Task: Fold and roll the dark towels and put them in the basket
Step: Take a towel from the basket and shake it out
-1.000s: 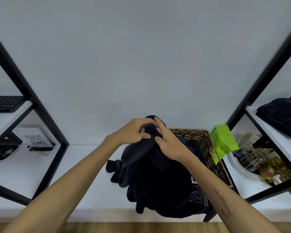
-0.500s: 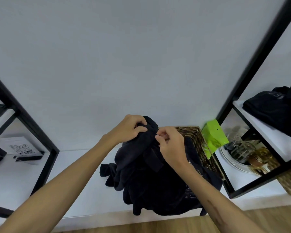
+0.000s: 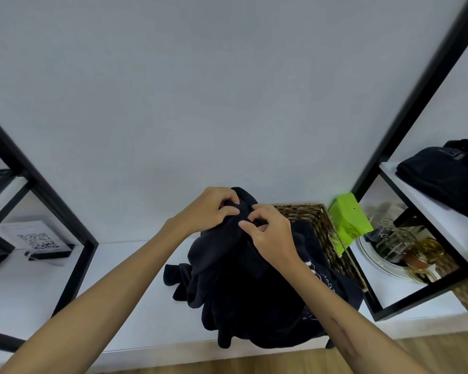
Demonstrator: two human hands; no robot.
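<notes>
While both hands pinch the top edge of the limp dark fabric towel [image 3: 227, 265], the left hand [image 3: 214, 209] grasps a gathered fold and the right hand [image 3: 270, 233] nips the adjoining hem with thumb and forefinger. The towel hangs just left of the brown woven wicker basket [image 3: 322, 228], overlapping its near rim, with the lower folds resting on the white shelf board [image 3: 119, 292]. Risk: a light pinch may slip, dropping the bunched cloth off the shelf edge in front of the basket, or snagging it on the rim.
</notes>
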